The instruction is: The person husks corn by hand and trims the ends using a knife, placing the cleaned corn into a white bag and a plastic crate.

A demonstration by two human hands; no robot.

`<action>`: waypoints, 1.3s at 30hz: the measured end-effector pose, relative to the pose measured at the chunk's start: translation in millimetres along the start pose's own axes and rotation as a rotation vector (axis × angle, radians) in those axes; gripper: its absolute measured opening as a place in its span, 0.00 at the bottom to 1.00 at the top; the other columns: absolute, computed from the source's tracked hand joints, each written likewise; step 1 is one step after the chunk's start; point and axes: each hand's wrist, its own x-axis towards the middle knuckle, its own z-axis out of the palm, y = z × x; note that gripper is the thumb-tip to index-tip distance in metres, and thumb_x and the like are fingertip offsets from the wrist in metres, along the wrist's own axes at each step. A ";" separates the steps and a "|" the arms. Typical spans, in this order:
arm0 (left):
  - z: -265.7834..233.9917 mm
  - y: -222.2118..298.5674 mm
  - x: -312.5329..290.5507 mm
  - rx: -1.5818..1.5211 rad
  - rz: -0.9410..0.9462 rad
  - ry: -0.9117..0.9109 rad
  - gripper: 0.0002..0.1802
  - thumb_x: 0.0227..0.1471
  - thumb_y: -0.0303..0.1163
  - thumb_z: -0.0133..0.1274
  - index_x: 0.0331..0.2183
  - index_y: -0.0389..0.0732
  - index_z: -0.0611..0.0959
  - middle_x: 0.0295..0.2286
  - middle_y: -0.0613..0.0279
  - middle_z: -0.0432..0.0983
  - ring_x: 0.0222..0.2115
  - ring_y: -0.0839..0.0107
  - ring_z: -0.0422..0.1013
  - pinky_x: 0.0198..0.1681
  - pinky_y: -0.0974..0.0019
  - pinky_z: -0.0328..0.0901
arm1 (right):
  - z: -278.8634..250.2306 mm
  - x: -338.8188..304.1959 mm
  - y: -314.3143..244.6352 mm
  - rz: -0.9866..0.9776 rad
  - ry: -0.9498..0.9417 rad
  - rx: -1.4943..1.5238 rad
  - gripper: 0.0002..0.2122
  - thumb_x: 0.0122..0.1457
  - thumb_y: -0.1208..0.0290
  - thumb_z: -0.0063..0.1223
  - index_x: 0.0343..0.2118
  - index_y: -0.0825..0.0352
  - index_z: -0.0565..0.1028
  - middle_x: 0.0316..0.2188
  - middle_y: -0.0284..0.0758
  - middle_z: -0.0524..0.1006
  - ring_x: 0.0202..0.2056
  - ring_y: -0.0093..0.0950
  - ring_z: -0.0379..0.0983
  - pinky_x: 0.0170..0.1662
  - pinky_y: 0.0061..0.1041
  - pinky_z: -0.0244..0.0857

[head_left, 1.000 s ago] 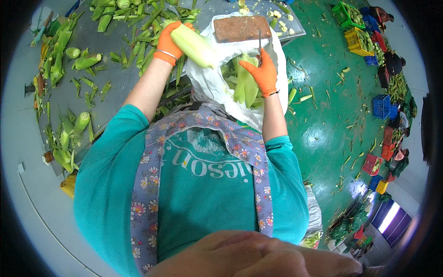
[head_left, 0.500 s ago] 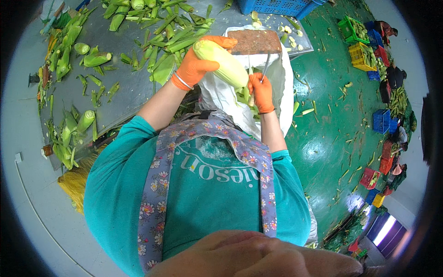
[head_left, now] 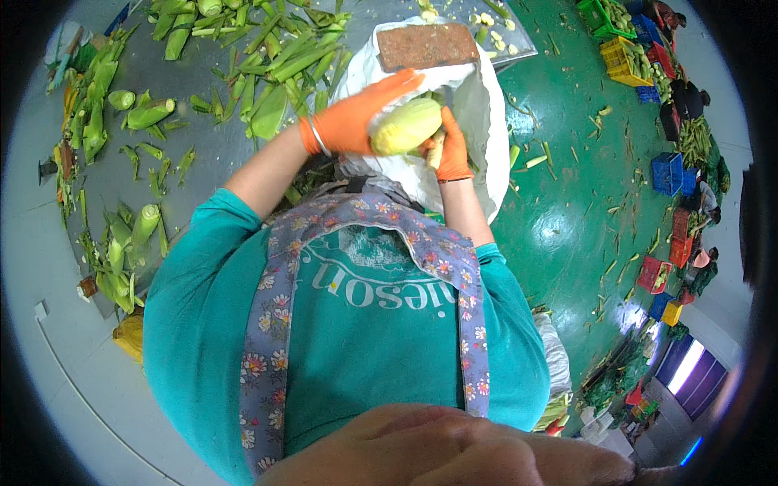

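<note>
A pale yellow-green ear of corn [head_left: 408, 127] is over the mouth of a white sack [head_left: 489, 105]. My left hand [head_left: 356, 113], in an orange glove, cups the corn from its left, fingers stretched past its far side; the thumb is hidden. My right hand [head_left: 455, 152], gloved too, is closed round the pale handle of a knife [head_left: 435, 151] at the corn's near right end; the blade cannot be made out. A reddish-brown brick [head_left: 427, 46] lies across the sack's far rim.
Husk strips [head_left: 300, 61] and trimmed corn ends [head_left: 151, 112] litter the metal table [head_left: 194, 121] to my left. Scraps dot the green floor [head_left: 559, 194] at right. Farther right are people beside stacked crates, among them a yellow crate [head_left: 622, 61] and a blue crate [head_left: 667, 173].
The corn has come nearer and turned, from pointing toward my right hand to tilting away to the right. My left hand has slid along it, fingers straighter. The knife blade no longer shows.
</note>
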 end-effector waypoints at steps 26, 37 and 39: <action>63.3 -40.3 -20.5 -0.947 -0.727 -0.184 0.39 0.44 0.39 0.65 0.57 0.38 0.72 0.49 0.57 0.74 0.50 0.67 0.69 0.55 0.63 0.62 | 33.8 -77.2 -27.7 -0.617 0.035 -2.030 0.07 0.58 0.66 0.52 0.29 0.65 0.71 0.25 0.45 0.77 0.30 0.47 0.75 0.34 0.46 0.67; 85.4 -2.2 -10.0 -0.641 -0.635 -0.088 0.33 0.44 0.30 0.66 0.53 0.37 0.75 0.44 0.59 0.78 0.45 0.68 0.74 0.50 0.64 0.67 | -0.4 -71.6 -36.4 -0.651 0.040 -1.976 0.06 0.54 0.70 0.52 0.30 0.65 0.72 0.23 0.47 0.76 0.29 0.49 0.74 0.34 0.46 0.67; 89.9 -7.2 -13.3 -0.605 -0.629 -0.077 0.34 0.42 0.28 0.67 0.53 0.38 0.76 0.44 0.59 0.78 0.43 0.68 0.75 0.49 0.64 0.67 | -7.2 -69.5 -36.9 -0.611 0.048 -1.947 0.07 0.54 0.69 0.53 0.34 0.64 0.74 0.25 0.47 0.77 0.31 0.49 0.75 0.35 0.45 0.68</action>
